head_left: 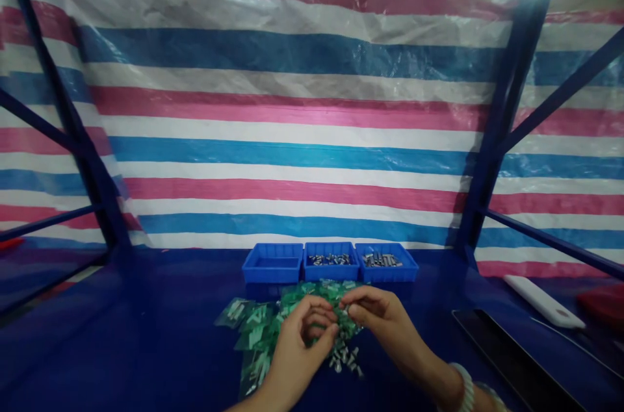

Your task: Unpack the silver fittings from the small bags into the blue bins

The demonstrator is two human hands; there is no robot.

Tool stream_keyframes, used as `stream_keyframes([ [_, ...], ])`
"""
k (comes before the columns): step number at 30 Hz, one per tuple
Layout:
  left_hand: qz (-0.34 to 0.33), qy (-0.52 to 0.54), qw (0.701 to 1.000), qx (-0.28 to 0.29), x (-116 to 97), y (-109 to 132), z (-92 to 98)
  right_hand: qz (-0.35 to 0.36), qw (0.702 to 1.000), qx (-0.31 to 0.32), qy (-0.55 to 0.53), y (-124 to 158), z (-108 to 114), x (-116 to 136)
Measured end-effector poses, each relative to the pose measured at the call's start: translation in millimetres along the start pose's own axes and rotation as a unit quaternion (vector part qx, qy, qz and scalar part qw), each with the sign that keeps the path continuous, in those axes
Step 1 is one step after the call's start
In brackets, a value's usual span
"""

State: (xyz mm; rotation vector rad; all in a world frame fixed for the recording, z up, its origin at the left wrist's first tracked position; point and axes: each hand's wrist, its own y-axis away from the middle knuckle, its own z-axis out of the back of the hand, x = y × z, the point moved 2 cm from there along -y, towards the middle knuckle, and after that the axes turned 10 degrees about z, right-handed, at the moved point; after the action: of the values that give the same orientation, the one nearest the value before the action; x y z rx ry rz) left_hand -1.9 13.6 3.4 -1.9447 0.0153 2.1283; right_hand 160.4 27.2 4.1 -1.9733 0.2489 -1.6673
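Green-tinted plastic bags (258, 327) with small parts in them lie heaped on the blue table. My left hand (307, 344) is over the heap with its fingers curled toward the thumb; what it holds, if anything, cannot be made out. Close to its right, my right hand (383, 321) pinches with thumb and index finger near a small shiny piece, too small to name. Loose metal parts (345, 359) lie on the table below and between the hands.
Behind the heap stand three blue bins: a left one (273, 264) without visible parts, a middle one (331, 274) and a right one (387, 274) holding metal pieces. At right lie a dark flat device (517, 360) and a white bar-shaped object (543, 301). Blue posts flank the table.
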Motion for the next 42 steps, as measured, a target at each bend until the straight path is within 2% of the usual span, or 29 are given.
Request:
stream_keyframes([
  [4, 0.010, 0.034, 0.999, 0.002, 2, 11, 1.1, 0.056, 0.997, 0.016, 0.041, 11, -4, 5],
  [8, -0.005, 0.022, 1.000, 0.020, 4, 16, -2.3, 0.131, 0.981, 0.031, 0.137, 16, -9, 11],
  [10, -0.016, 0.012, 1.000, 0.023, 7, 16, -3.0, 0.139, 0.976, 0.033, 0.164, 17, -11, 12],
  [12, -0.030, 0.004, 0.999, 0.018, 10, 16, -2.7, 0.117, 0.976, 0.030, 0.179, 19, -11, 11],
  [15, -0.061, -0.025, 0.998, -0.006, 9, 16, -0.8, 0.038, 0.988, 0.013, 0.148, 19, -11, 6],
  [19, -0.141, -0.102, 0.984, -0.046, -1, 17, 1.5, -0.060, 0.998, 0.007, 0.012, 19, -12, -5],
  [23, -0.202, -0.172, 0.962, -0.060, -7, 18, 1.7, -0.166, 0.974, 0.012, -0.153, 24, -18, -18],
  [26, -0.219, -0.199, 0.954, -0.053, -8, 19, 0.6, -0.190, 0.957, 0.018, -0.217, 29, -22, -20],
  [30, -0.300, -0.236, 0.924, -0.024, -16, 16, -0.2, -0.167, 0.963, 0.036, -0.209, 27, -21, -19],
  [33, -0.330, -0.286, 0.900, 0.002, -22, -9, 3.1, -0.115, 0.987, 0.024, -0.105, 19, -9, -21],
  [36, -0.308, -0.336, 0.890, -0.021, -23, -59, 10.5, -0.039, 0.998, -0.010, 0.045, 8, 9, -20],
  [39, -0.299, -0.351, 0.887, -0.029, -17, -105, 17.3, 0.040, 0.981, -0.014, 0.191, 1, 22, -12],
  [40, -0.297, -0.353, 0.887, -0.031, -14, -114, 19.4, 0.065, 0.969, 0.008, 0.240, 0, 23, -7],
  [42, -0.295, -0.353, 0.887, -0.034, -7, -119, 23.2, 0.108, 0.936, 0.097, 0.321, 0, 22, 1],
])
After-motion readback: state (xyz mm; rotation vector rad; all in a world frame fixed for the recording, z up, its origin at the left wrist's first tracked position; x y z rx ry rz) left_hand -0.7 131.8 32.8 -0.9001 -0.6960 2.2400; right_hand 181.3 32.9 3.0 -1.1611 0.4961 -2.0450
